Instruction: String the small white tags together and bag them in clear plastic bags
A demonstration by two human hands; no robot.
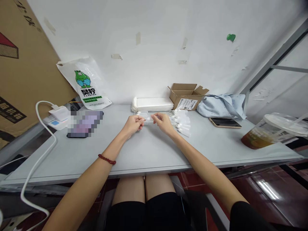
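Left hand (134,124) and right hand (162,122) close together, fingertips pinched on a small translucent piece (148,119) between them, mid-worktop (149,144), toward far side. Exact shape unclear, fingers cover it. Pile of similar translucent pieces (183,123) just right of right hand. White stack (152,104) behind hands, open cardboard box (176,100) beside it, blue cloth bag (213,106) further right. Right side: dark-screened phone (225,122), lidded drink cup (261,136) nearer. Left side: pixelated phone (84,124), white plastic bag (97,85) at far left.
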